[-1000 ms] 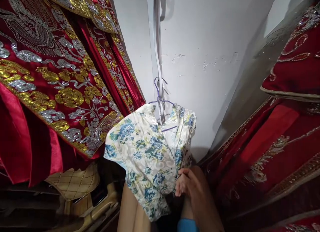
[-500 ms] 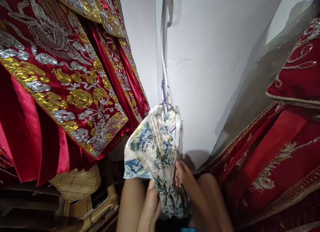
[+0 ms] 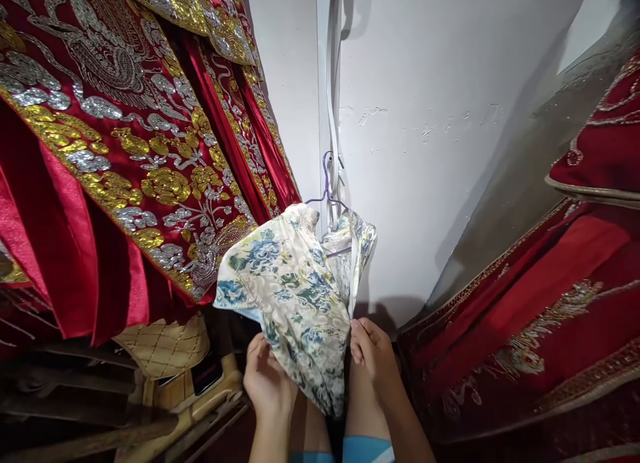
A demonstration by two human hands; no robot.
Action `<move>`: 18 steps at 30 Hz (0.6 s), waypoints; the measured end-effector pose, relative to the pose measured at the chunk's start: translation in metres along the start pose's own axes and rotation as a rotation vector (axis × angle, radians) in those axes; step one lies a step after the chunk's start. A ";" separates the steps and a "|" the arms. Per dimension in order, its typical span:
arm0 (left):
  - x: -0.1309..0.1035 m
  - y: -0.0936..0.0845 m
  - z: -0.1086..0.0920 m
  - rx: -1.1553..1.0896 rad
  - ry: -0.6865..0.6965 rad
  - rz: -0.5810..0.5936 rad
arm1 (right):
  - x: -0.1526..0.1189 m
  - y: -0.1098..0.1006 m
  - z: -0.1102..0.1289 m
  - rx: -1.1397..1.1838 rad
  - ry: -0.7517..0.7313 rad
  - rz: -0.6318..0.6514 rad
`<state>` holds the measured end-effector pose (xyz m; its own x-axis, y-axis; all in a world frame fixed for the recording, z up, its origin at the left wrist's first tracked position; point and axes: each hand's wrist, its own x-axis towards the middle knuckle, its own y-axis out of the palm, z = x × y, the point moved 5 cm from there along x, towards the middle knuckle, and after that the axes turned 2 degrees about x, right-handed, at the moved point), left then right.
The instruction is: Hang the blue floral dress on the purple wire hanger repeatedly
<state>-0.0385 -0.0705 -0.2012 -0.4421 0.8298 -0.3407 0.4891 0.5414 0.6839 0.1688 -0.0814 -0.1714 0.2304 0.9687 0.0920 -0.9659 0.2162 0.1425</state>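
Observation:
A white floral shirt [image 3: 300, 283] with blue and green flowers hangs on a thin purple hanger [image 3: 326, 183], which hooks onto something at the wall by a white strap. My left hand [image 3: 267, 373] has its fingers curled at the shirt's lower left edge, below the sleeve; the fingertips go partly behind the fabric. On the other side, my right hand [image 3: 367, 340] pinches the shirt's right front edge between thumb and fingers. The cloth between the two hands is pulled out sideways, and its bottom narrows to a bunched point over my legs.
Red garments [image 3: 165, 183] with gold and silver sequin embroidery hang at the left. More red embroidered clothing [image 3: 565, 303] is at the right. A wooden chair [image 3: 220, 383] with a quilted cream cushion [image 3: 165, 346] stands lower left. A white wall [image 3: 425, 63] rises ahead.
The shirt has been spread wider, its sleeve moving left and up. My left hand has come out from under it toward the left. My right hand stays at the right edge.

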 end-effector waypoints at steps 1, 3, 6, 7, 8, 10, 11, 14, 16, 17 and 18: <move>0.000 -0.002 -0.006 -0.005 0.128 -0.048 | -0.003 -0.004 0.001 -0.010 0.010 -0.001; -0.006 -0.002 -0.012 0.065 0.378 -0.056 | -0.007 -0.007 0.005 -0.029 0.032 0.009; -0.025 0.016 -0.001 0.372 0.590 0.168 | -0.011 -0.001 0.012 -0.073 0.035 0.053; -0.032 0.023 0.008 0.489 0.608 0.290 | -0.012 0.003 0.013 -0.073 0.039 0.070; -0.039 0.031 0.018 0.588 0.609 0.412 | -0.014 0.008 0.014 -0.067 0.044 0.094; -0.049 0.040 0.035 0.710 0.586 0.587 | -0.018 0.015 0.013 -0.046 0.047 0.135; -0.052 0.042 0.041 0.740 0.577 0.627 | -0.020 0.017 0.012 -0.037 0.043 0.148; -0.054 0.044 0.050 0.803 0.562 0.663 | -0.022 0.018 0.008 -0.020 0.039 0.153; -0.055 0.045 0.052 0.848 0.569 0.692 | -0.021 0.017 0.006 0.002 0.042 0.131; -0.056 0.046 0.051 0.865 0.574 0.705 | -0.020 0.017 0.006 0.016 0.039 0.116; -0.057 0.047 0.050 0.876 0.581 0.711 | -0.019 0.016 0.007 0.028 0.038 0.097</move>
<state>0.0468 -0.0856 -0.1822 -0.0336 0.9119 0.4089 0.9868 0.0952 -0.1312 0.1493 -0.0970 -0.1643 0.1309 0.9890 0.0694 -0.9796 0.1182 0.1627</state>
